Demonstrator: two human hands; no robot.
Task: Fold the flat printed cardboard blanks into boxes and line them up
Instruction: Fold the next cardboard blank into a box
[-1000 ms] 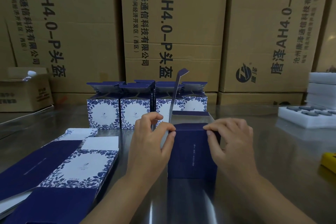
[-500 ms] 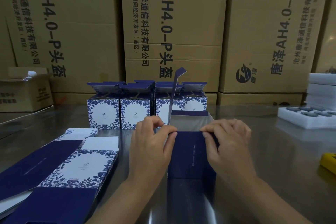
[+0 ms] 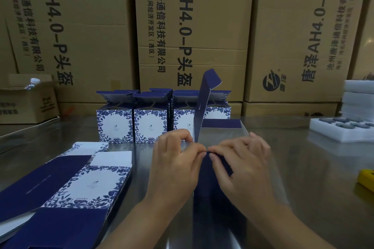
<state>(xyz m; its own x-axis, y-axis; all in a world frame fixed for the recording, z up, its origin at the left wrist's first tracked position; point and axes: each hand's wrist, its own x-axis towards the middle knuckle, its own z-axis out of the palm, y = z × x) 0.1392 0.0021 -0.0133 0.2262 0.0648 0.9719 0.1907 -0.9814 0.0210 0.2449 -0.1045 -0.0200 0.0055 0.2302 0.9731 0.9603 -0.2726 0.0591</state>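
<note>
A dark blue box [image 3: 212, 184] stands on the steel table in front of me, half folded, with one tall flap [image 3: 204, 105] sticking straight up. My left hand [image 3: 174, 166] and my right hand [image 3: 244, 166] meet at the middle of its near top edge, fingertips pinching the cardboard there. Behind it a row of folded blue-and-white floral boxes [image 3: 149, 121] stands with top flaps open. A pile of flat printed blanks [image 3: 66, 188] lies at the lower left.
Large brown shipping cartons [image 3: 194, 26] wall off the back of the steel table [image 3: 303, 178]. A small open carton [image 3: 28, 103] sits at the far left. White foam trays [image 3: 344, 129] lie at the right, a yellow object [image 3: 367, 179] at the right edge.
Both hands have slid inward along the box's top edge from its corners until the fingertips meet at the middle. The upright flap stays up.
</note>
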